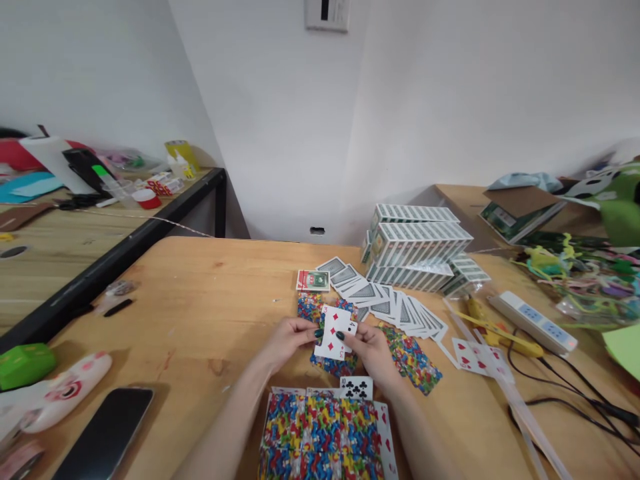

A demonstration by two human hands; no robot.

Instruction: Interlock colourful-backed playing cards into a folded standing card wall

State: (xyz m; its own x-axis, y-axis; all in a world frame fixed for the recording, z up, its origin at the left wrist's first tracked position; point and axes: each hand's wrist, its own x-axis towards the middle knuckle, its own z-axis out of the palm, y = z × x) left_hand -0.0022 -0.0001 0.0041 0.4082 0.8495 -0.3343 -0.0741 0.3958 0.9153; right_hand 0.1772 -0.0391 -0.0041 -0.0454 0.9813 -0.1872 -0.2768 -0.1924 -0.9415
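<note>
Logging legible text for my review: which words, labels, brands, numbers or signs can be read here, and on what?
"3": diamond card
"4": card behind it
"10": clubs card
Too small or blurred to read: hearts cards, red-and-green pack, striped boxes, wall box.

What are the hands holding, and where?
The three of diamonds, with another card behind: left hand at its left edge, right hand near its right edge.
</note>
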